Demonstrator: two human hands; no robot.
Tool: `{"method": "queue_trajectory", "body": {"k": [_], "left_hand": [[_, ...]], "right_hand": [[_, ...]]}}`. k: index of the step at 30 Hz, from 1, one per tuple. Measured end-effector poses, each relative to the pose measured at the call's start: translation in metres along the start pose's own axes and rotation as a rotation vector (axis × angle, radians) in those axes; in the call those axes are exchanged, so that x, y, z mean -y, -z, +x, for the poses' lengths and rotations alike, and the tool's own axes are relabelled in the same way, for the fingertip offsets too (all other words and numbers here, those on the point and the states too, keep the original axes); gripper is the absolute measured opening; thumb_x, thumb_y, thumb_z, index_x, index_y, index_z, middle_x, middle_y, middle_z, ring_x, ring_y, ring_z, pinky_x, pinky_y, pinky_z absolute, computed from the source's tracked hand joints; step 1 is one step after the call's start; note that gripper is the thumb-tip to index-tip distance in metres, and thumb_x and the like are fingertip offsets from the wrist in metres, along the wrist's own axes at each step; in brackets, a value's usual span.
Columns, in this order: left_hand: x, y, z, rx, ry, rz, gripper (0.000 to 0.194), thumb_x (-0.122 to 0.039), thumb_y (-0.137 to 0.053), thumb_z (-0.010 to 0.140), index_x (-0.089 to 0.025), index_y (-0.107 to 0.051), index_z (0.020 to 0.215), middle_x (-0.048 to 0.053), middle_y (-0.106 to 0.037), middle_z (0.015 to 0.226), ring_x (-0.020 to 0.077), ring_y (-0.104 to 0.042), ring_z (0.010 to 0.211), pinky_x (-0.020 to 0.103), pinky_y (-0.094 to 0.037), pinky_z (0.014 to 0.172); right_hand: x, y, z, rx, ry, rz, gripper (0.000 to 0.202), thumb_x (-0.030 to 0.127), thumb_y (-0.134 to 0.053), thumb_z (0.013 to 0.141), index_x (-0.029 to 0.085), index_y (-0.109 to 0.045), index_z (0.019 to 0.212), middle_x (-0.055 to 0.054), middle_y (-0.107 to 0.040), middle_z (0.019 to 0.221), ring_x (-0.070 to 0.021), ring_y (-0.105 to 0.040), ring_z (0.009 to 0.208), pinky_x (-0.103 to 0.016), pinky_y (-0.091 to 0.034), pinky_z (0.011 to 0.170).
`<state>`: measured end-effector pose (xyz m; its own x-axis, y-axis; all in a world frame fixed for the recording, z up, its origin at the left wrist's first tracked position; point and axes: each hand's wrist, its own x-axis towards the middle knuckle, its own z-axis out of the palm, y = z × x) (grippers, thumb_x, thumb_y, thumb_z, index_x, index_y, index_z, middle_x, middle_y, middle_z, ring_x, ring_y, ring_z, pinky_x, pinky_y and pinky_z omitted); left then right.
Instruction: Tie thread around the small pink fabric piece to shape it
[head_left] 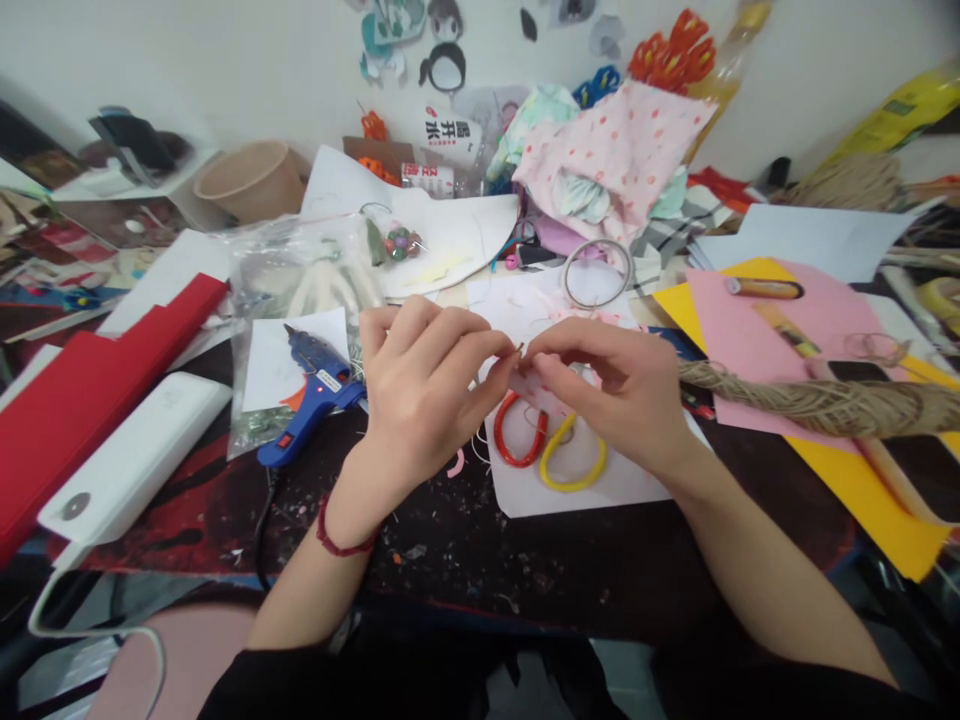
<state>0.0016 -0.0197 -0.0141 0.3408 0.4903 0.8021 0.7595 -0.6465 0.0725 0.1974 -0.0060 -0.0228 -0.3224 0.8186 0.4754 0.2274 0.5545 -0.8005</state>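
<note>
My left hand (429, 385) and my right hand (609, 385) meet fingertip to fingertip above the white paper (517, 492). Both are closed in a pinch. A tiny dark, thin bit shows between the fingertips, too small to name. Just beneath the hands lie a red teardrop-shaped loop (501, 452) and a yellow one (573, 486), their upper ends partly hidden. Left of my left hand, a blue glue gun (315, 400) rests with its nozzle over a white sheet. A metal ring (598, 302) lies beyond my right hand.
At left are a white power bank (135, 455) and a long red box-like piece (90, 405). A twine bundle (825, 402) crosses pink paper (757, 335) and yellow sheets at right. Behind are a clay-coloured pot (251, 185) and a dotted pink cloth (611, 150).
</note>
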Motion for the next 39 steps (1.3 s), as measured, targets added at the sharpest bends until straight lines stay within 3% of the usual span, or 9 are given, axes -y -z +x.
{"method": "queue_trajectory", "body": {"k": [3, 6, 12, 16, 21, 31, 39], "left_hand": [[-0.003, 0.0, 0.0, -0.069, 0.016, -0.018, 0.011, -0.021, -0.071, 0.088, -0.026, -0.063, 0.092, 0.0, -0.073, 0.086, 0.0207, -0.058, 0.077, 0.043, -0.035, 0.073], [-0.007, -0.001, 0.001, -0.128, 0.055, -0.078, 0.014, -0.017, -0.073, 0.086, -0.025, -0.063, 0.092, 0.0, -0.073, 0.086, 0.0192, -0.061, 0.078, 0.04, -0.039, 0.074], [-0.013, -0.007, -0.001, -0.247, 0.057, -0.119, 0.013, -0.015, -0.071, 0.087, -0.023, -0.062, 0.092, 0.001, -0.072, 0.084, 0.0171, -0.065, 0.076, 0.036, -0.047, 0.072], [-0.013, -0.01, -0.003, -0.299, 0.029, -0.133, 0.012, -0.016, -0.07, 0.088, -0.023, -0.063, 0.093, 0.001, -0.072, 0.084, 0.0161, -0.067, 0.075, 0.035, -0.05, 0.072], [-0.013, -0.01, -0.003, -0.212, 0.018, -0.207, 0.013, -0.015, -0.07, 0.088, -0.023, -0.063, 0.096, 0.001, -0.072, 0.086, 0.0163, -0.069, 0.077, 0.035, -0.051, 0.073], [-0.012, -0.008, -0.003, -0.153, 0.071, -0.269, 0.012, -0.017, -0.07, 0.089, -0.024, -0.063, 0.095, 0.001, -0.072, 0.088, 0.0168, -0.068, 0.083, 0.036, -0.052, 0.079], [-0.011, -0.005, 0.0, -0.104, 0.097, -0.317, 0.011, -0.014, -0.071, 0.088, -0.022, -0.064, 0.091, 0.0, -0.071, 0.086, 0.0153, -0.068, 0.083, 0.034, -0.05, 0.08]], "right_hand": [[0.004, 0.003, 0.0, -0.001, -0.053, 0.085, 0.019, 0.029, -0.059, 0.096, 0.026, -0.076, 0.088, 0.0, -0.076, 0.085, -0.0148, -0.07, 0.081, -0.03, -0.057, 0.073], [0.006, 0.003, 0.0, -0.007, -0.086, 0.157, 0.027, 0.032, -0.054, 0.099, 0.027, -0.078, 0.086, 0.001, -0.077, 0.084, -0.0132, -0.071, 0.078, -0.027, -0.058, 0.069], [0.003, -0.001, -0.002, -0.056, -0.13, 0.395, 0.006, 0.028, -0.073, 0.087, 0.024, -0.075, 0.089, 0.002, -0.076, 0.078, -0.0105, -0.07, 0.064, -0.022, -0.059, 0.057], [0.004, -0.001, -0.004, -0.037, -0.143, 0.469, 0.008, 0.022, -0.076, 0.082, 0.021, -0.074, 0.09, 0.0, -0.077, 0.08, -0.0109, -0.073, 0.068, -0.021, -0.061, 0.062], [0.006, -0.001, -0.006, -0.03, -0.105, 0.337, 0.018, 0.025, -0.08, 0.079, 0.022, -0.077, 0.097, -0.001, -0.078, 0.079, -0.0111, -0.072, 0.065, -0.02, -0.058, 0.055], [0.006, -0.001, -0.008, -0.189, 0.281, -0.086, 0.011, 0.019, -0.072, 0.087, 0.026, -0.074, 0.094, 0.002, -0.08, 0.085, -0.0129, -0.073, 0.069, -0.025, -0.059, 0.063], [0.003, -0.001, -0.006, -0.215, 0.433, -0.276, 0.015, 0.011, -0.067, 0.088, 0.024, -0.068, 0.094, 0.001, -0.078, 0.084, -0.012, -0.071, 0.072, -0.024, -0.057, 0.066]]}}
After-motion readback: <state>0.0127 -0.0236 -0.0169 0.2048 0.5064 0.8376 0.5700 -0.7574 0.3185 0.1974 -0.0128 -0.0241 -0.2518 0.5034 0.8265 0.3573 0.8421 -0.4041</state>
